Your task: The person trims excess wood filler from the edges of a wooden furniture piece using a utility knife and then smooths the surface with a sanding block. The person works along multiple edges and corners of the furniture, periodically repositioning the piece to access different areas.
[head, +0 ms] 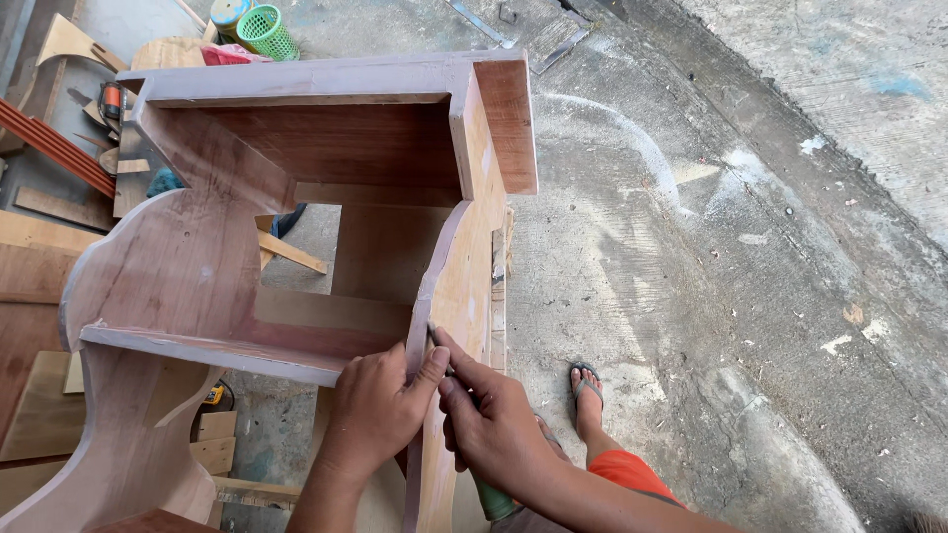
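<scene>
Both hands meet at the thin edge of a wooden shelf unit [296,247] that lies on its side on the floor. Left hand [373,410] is spread flat, its palm pressed on one side board where the low shelf joins it, thumb up against the edge. Right hand [489,419] is curled tight around a small tool [491,498] with a green handle. Most of the tool is hidden by the fingers, so its tip is hard to make out, and the handle is cut off at the bottom. A bare foot in a sandal [587,387] stands just beside the unit on the grey concrete floor [711,276].

Loose wood scraps [212,439] lie under and beside the unit on the left. Farther off, past the top of the unit, a green basket [265,32] sits near more wood pieces. What is inside it cannot be seen. Thin metal strips [563,44] lie on the floor at the far end.
</scene>
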